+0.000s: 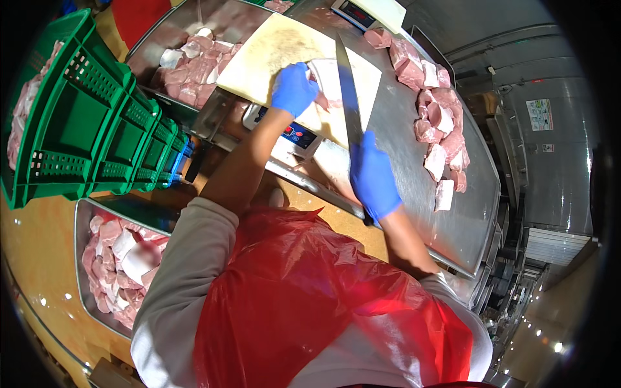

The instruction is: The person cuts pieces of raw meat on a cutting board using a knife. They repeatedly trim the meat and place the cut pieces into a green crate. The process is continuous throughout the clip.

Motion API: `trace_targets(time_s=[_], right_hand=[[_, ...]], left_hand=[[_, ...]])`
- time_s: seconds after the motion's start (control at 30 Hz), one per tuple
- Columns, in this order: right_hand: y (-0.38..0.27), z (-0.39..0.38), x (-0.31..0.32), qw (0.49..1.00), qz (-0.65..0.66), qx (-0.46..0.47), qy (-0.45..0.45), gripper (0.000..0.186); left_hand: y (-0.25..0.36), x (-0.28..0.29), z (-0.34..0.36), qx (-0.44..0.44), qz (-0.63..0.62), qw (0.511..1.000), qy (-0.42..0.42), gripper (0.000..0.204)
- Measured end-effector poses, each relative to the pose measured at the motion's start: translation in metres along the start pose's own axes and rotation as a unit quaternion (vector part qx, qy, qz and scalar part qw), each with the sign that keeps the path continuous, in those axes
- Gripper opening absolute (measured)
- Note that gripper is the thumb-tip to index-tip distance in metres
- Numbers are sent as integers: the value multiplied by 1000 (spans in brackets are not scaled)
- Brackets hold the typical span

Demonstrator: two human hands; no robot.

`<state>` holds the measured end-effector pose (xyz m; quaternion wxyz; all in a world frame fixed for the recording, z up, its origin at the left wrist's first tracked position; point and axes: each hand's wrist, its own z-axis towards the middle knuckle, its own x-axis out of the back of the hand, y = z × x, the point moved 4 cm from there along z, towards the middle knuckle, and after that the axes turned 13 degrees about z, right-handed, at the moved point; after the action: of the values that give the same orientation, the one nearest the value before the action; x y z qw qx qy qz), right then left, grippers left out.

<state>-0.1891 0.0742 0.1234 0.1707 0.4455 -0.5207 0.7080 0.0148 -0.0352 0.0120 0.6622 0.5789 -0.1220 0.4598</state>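
In its blue glove, my right hand (375, 178) is closed around the handle of a long knife (348, 90), whose blade points away from me. The blade stands over the pale cutting board (284, 48), just right of a piece of raw meat (334, 102) with a white fat layer. At the left side of that piece, my left hand (295, 89), also gloved in blue, has its fingers curled against it. A digital scale (296, 134) shows at the board's near edge. Another slab of meat (335, 167) lies near the table's front edge, partly behind my right hand.
Raw meat chunks (443, 123) line the right of the steel table (394, 110). A metal bin of meat (194, 71) stands left of the board, another tub (119, 265) lower left. Green crates (77, 123) are stacked at the left. A second scale (356, 14) sits at the back.
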Motion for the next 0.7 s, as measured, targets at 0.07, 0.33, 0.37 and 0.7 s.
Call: trace_targets(time_s=[0.07, 0.33, 0.37, 0.7], right_hand=[[2, 31, -15, 999, -18, 10, 28, 21], [18, 109, -71, 987, -106, -10, -122, 28], [25, 87, -71, 988, -101, -3, -115, 28], [81, -84, 22, 995, 11, -56, -79, 17]], left_hand=[[-23, -12, 14, 26, -65, 997, 26, 29], [-31, 1, -12, 55, -212, 975, 45, 21], [-39, 5, -14, -43, -112, 989, 83, 20], [-75, 386, -70, -25, 13, 887, 460, 23]])
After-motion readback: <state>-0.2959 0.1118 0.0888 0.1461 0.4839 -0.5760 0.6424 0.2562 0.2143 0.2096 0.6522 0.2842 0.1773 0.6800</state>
